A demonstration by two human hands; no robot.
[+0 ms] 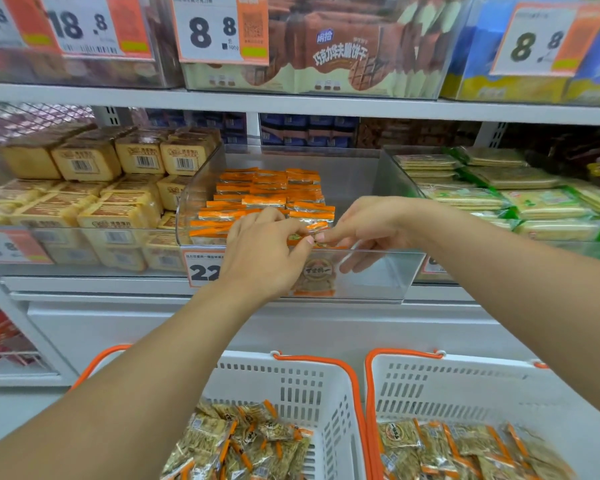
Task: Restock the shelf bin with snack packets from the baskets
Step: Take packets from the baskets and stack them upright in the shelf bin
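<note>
Fingers of both hands — left (264, 251), right (364, 226) — pinch one packet (314, 271) at the bin (378, 278) front; its tag (201, 270) reads "22".

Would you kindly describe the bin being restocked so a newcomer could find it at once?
On the middle shelf, between yellow cake packs and green-edged packets, sits a clear plastic bin. It alone holds rows of orange-striped snack packets, and both hands, left hand and right hand, meet at its front edge.
</note>
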